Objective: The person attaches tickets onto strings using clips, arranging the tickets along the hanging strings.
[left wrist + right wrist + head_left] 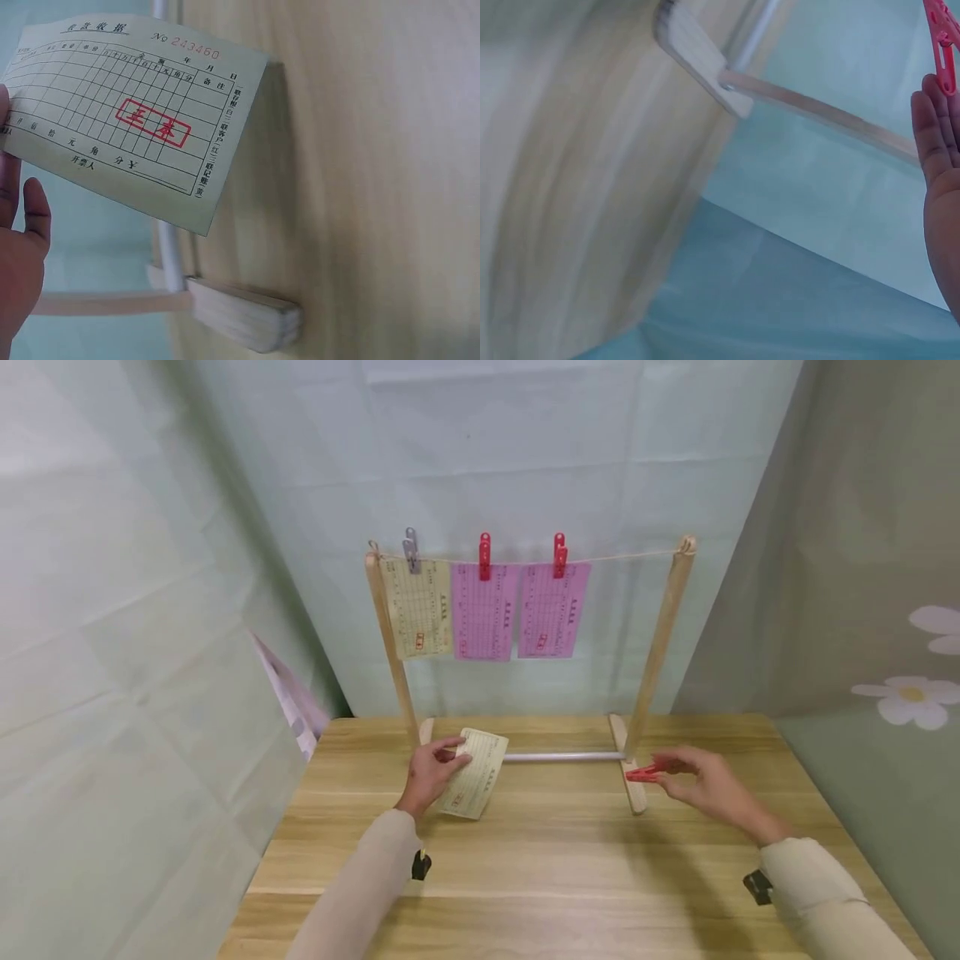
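Observation:
My left hand (431, 774) pinches a pale yellow receipt slip (477, 777) by its edge, above the table near the left foot of a wooden stand. Printed lines and a red stamp show on the slip (142, 112) in the left wrist view. At the right, my right hand (701, 781) holds a red clothespin (645, 773) between thumb and fingers, close by the stand's right foot. A string (630, 557) runs between the posts. From it hang a yellow slip (420, 610) under a grey clothespin (411, 552) and two pink slips (483, 618) under red clothespins (485, 557).
The stand has a left post (393, 652), a right post (660, 643) and a metal bar (562, 757) low between them. It stands toward the back of the wood-grain table (525, 877). Pale cloth (510, 443) hangs behind and at both sides.

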`<state>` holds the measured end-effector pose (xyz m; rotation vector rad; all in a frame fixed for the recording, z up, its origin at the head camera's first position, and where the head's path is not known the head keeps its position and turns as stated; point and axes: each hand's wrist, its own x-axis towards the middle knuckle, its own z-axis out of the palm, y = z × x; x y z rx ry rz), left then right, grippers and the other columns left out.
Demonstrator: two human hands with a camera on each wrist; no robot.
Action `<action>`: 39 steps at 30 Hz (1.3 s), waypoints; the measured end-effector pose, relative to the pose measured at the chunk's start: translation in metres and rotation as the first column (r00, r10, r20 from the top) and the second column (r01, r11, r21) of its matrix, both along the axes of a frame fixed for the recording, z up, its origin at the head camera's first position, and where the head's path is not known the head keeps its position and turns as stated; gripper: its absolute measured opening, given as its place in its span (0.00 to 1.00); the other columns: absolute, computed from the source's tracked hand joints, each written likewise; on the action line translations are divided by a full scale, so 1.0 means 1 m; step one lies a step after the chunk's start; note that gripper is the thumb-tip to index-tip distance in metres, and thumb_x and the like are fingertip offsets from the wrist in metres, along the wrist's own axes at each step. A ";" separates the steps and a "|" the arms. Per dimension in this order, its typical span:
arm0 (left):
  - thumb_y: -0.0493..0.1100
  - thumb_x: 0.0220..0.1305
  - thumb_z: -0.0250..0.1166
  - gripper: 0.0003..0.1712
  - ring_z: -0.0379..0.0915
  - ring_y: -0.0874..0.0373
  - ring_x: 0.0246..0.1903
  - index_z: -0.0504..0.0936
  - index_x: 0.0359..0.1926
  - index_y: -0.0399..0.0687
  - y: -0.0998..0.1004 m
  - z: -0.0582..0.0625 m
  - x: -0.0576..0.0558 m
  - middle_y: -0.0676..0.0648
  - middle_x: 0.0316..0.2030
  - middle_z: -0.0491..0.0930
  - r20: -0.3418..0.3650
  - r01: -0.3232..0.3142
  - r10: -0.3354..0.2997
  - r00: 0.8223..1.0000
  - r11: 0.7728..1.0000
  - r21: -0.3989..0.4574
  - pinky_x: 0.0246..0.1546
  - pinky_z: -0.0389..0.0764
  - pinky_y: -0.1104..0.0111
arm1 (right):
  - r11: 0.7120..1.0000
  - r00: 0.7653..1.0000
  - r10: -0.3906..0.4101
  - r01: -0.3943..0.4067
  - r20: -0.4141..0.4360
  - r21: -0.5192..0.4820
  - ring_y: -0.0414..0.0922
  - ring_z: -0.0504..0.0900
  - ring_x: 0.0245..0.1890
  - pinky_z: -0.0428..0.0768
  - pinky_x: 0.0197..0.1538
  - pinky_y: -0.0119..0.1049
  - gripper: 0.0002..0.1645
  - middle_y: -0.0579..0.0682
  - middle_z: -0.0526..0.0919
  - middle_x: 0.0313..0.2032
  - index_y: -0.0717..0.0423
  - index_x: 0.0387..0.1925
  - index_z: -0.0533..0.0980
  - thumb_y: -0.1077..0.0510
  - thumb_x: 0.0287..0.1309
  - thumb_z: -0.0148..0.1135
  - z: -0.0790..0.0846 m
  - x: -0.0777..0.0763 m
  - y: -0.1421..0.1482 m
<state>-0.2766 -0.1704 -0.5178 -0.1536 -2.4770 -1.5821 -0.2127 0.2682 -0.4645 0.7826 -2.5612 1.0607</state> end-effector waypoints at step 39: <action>0.42 0.60 0.74 0.08 0.78 0.62 0.30 0.89 0.37 0.42 0.039 0.085 -0.019 0.47 0.32 0.87 -0.106 0.127 -0.114 0.988 0.984 0.125 0.31 0.76 0.73 | 0.995 0.996 -0.078 0.081 0.052 -0.063 0.26 0.80 0.41 0.76 0.42 0.18 0.29 0.61 0.84 0.47 0.64 0.61 0.75 0.65 0.58 0.71 0.141 -0.036 0.005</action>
